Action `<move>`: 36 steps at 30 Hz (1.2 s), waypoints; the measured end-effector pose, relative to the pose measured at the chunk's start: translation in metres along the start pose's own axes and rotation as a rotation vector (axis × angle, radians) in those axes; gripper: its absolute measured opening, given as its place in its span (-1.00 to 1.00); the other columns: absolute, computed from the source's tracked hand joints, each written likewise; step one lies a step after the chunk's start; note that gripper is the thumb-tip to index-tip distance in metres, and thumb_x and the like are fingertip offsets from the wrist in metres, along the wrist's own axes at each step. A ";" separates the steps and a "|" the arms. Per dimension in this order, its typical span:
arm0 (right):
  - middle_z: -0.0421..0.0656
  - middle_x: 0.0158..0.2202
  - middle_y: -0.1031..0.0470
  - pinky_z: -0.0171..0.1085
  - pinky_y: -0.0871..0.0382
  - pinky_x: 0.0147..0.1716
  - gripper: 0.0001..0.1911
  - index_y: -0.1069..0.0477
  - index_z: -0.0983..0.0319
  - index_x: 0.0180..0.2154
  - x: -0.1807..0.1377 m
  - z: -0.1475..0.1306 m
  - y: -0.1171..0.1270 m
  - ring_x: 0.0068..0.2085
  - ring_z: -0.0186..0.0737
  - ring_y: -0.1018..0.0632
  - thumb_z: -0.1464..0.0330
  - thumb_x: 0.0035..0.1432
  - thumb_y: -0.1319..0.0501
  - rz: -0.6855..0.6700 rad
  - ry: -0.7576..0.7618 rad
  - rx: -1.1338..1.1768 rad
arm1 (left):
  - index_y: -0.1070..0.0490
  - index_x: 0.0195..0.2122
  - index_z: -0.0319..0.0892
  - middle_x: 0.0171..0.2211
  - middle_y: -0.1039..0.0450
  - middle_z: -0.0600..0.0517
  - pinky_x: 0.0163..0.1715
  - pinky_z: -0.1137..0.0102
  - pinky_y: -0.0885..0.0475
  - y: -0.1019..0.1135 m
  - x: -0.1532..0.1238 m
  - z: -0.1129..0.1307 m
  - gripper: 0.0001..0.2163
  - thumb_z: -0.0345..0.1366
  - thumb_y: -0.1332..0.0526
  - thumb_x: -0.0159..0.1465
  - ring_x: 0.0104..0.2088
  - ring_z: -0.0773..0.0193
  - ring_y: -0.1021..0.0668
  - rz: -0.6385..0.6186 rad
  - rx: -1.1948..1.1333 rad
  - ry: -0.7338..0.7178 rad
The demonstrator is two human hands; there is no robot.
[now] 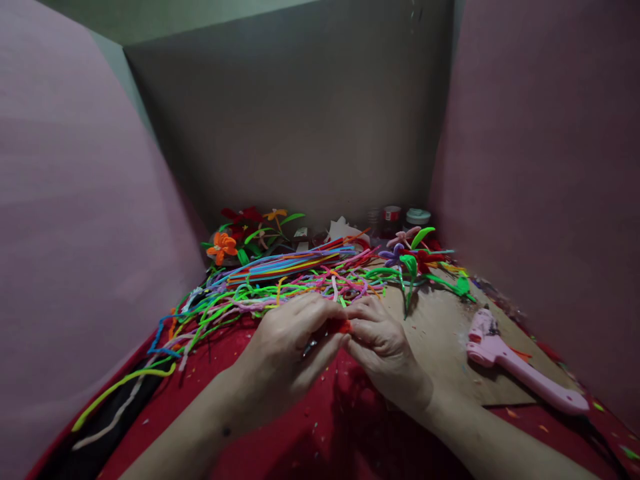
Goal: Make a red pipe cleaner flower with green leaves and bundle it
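In the head view, the left hand (290, 337) and right hand (383, 340) meet above a smooth red surface (320, 417), fingertips pinched on a small red-orange piece (343, 326). Beyond lie fuzzy, slender pipe cleaners (295, 267); a glossy pink glue gun (505, 357) rests on flat brown board (440, 353). A container's red label (392, 213) is too small to read.

- Left: a tall pink panel (75, 200).
- Right: a matching mauve-pink panel (545, 200).
- Far: a dark grey panel (300, 120), a pale green wall (200, 17) above it.
- Near: red cloth (200, 373).
- Light: dim.
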State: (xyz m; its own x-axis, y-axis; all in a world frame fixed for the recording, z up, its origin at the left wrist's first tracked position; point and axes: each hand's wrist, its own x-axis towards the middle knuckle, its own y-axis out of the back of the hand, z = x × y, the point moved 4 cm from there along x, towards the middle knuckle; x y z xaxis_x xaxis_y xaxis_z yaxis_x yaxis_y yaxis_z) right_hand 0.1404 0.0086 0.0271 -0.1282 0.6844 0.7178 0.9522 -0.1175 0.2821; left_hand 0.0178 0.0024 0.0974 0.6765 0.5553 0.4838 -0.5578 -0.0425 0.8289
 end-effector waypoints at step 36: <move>-0.30 -0.64 -0.35 -0.42 -0.08 -0.59 -0.87 -0.44 0.31 -0.56 -0.010 0.044 -0.026 -0.62 -0.50 -0.24 0.37 -0.07 -0.27 0.125 -0.773 1.005 | -0.25 -0.49 -0.22 -0.73 -0.06 0.23 -0.70 0.57 0.09 -0.091 -0.027 -0.059 -0.80 -0.20 -0.15 0.17 -0.72 0.55 -0.01 0.079 -1.291 0.816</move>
State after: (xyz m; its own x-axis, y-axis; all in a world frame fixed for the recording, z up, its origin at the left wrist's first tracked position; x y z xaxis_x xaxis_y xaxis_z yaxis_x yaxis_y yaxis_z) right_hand 0.1294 0.0361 -0.0154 -0.1511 0.9871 0.0527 0.7793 0.1517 -0.6081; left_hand 0.0219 0.0405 -0.0079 0.4261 0.8959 -0.1259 -0.8951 0.3973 -0.2023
